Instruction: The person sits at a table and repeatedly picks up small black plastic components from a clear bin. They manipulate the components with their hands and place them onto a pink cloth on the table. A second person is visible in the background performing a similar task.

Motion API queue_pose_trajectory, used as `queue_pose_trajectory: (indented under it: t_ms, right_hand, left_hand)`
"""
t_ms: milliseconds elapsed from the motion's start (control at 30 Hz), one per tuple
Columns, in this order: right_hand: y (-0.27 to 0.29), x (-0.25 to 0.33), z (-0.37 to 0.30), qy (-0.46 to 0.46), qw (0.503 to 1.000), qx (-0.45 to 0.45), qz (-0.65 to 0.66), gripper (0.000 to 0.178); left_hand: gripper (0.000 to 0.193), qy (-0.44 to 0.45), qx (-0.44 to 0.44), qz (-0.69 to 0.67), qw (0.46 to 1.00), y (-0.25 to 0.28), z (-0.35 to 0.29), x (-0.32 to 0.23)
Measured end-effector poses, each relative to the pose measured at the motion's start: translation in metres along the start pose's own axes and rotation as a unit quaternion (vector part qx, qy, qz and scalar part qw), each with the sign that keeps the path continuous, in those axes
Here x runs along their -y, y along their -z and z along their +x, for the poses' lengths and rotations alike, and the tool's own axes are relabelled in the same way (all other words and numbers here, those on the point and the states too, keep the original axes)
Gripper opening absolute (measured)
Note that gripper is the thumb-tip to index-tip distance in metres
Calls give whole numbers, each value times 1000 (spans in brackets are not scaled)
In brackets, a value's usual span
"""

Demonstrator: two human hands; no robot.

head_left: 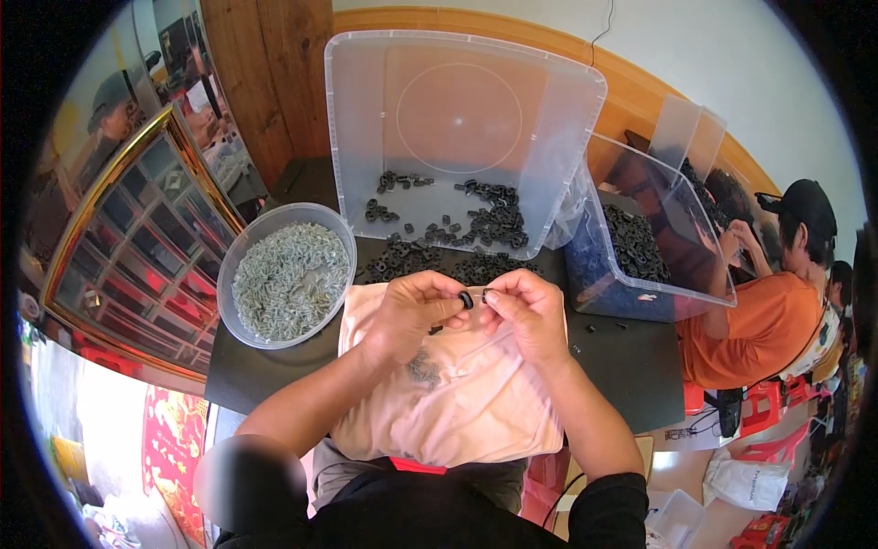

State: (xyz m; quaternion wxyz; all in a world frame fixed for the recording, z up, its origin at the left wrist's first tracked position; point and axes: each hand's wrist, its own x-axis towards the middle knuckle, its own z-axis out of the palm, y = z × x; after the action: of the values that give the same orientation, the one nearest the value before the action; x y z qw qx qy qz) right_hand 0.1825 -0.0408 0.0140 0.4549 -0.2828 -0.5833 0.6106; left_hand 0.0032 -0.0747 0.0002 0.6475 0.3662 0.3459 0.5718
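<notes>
Between the thumb and fingers of my left hand is a small black ring-shaped plastic part. My right hand is closed in a pinch just to the right of it; a tiny dark piece shows at its fingertips, too small to name. The two hands almost touch, above a pale peach cloth spread over my lap and the table edge. Small metal screws lie in a little heap on the cloth. Loose black plastic parts are piled on the table beyond my hands.
A round tub of screws stands at left. Behind, a clear plastic bin lies tipped on its side with black parts spilling out. A second bin of black parts stands at right, beside a seated person in orange.
</notes>
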Motion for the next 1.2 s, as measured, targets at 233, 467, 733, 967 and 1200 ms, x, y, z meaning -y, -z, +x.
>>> queue_pose_trajectory:
  t_ms: [233,467,733,967,1200]
  right_hand:
    - [-2,3,-1,44,997,-3,-62,8]
    - [-6,7,-1,111,987,-14,-114,9]
    - [-3,-1,0,167,968,0,-187,11]
    - [-5,-2,-1,182,955,8,-233,11]
    - [-7,0,-2,191,952,68,-230,29]
  left_hand:
    - [10,29,16,-66,997,3,-1,-1]
    - [9,37,16,-53,998,-1,-3,0]
    - [9,33,17,-33,999,-3,-4,5]
    - [8,35,8,-28,999,-4,-6,6]
    - [4,30,3,-63,998,-1,-7,6]
